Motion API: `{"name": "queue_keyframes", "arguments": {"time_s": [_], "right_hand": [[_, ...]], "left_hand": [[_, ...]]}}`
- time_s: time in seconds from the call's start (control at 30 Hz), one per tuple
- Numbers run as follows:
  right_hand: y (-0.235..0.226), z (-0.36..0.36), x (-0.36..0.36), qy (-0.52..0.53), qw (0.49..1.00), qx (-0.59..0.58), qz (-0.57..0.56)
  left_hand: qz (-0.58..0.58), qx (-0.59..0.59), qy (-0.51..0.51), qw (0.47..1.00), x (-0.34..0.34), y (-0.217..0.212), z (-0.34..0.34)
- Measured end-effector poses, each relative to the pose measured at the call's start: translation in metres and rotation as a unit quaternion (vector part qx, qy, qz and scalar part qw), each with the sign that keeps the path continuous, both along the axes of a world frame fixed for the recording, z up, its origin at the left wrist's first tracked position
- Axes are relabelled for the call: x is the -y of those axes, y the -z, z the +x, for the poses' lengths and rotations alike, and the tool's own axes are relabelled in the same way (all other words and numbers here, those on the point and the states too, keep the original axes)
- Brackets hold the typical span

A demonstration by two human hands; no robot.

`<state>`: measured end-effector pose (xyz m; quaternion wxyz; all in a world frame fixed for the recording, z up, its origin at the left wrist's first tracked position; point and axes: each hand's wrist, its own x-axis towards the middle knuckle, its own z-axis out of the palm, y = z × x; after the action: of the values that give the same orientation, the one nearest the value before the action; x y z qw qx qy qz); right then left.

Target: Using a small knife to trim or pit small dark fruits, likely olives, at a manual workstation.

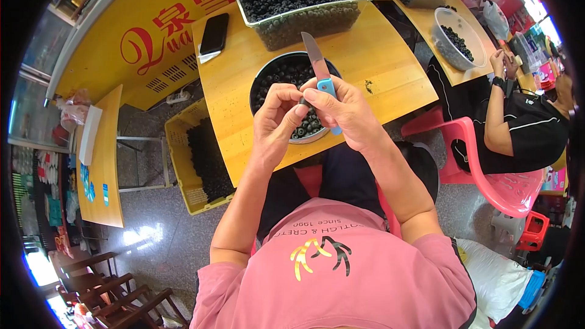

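Note:
My left hand (278,119) pinches a small dark round piece (303,102) between thumb and fingertips; its exact kind is not clear. My right hand (344,109) is closed round the blue handle of a small knife (317,58), its blade pointing up and away from me. The right thumb meets the left fingertips at the piece. Just below both hands, a round bowl (253,89) holds many similar dark pieces, some with a pale spot. The hands hide part of the bowl.
On the wooden table (390,55) lie a black phone (214,33) and a large clear tub (298,22) full of dark pieces. A yellow crate (183,176) stands on the floor at left. To the right, a person (518,122) sits on a pink chair (469,164) beside another table with a clear bowl (448,55).

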<state>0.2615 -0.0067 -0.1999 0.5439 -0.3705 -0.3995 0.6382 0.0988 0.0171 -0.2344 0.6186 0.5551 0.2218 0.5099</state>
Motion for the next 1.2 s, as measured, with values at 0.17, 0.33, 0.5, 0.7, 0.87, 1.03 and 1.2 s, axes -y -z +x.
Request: {"name": "queue_keyframes", "arguments": {"time_s": [0.17, 0.33, 0.5, 0.7, 0.87, 1.03, 1.2], "right_hand": [[0.0, 0.001, 0.001, 0.007, 1.0, 0.01, 0.016], [-0.001, 0.006, 0.005, 0.117, 0.904, 0.337, 0.236], [-0.004, 0.02, 0.003, 0.148, 0.723, 0.526, 0.423], [-0.003, 0.024, 0.003, 0.141, 0.683, 0.583, 0.416], [0.001, 0.024, 0.002, 0.162, 0.674, 0.592, 0.412], [0.001, 0.024, 0.0, 0.165, 0.673, 0.588, 0.417], [0.004, 0.024, -0.002, 0.158, 0.675, 0.588, 0.417]], "left_hand": [[-0.051, 0.031, -0.001, 0.998, 0.004, 0.0, 0.005], [-0.108, 0.05, -0.011, 0.993, 0.003, 0.001, 0.005], [-0.091, 0.054, -0.02, 0.994, 0.002, 0.001, 0.008], [-0.094, 0.055, -0.019, 0.994, 0.002, 0.001, 0.009], [-0.106, 0.053, -0.023, 0.993, 0.004, 0.001, 0.009], [-0.097, 0.049, -0.029, 0.994, 0.004, 0.0, 0.01], [-0.083, 0.048, -0.031, 0.995, 0.003, 0.0, 0.008]]}}
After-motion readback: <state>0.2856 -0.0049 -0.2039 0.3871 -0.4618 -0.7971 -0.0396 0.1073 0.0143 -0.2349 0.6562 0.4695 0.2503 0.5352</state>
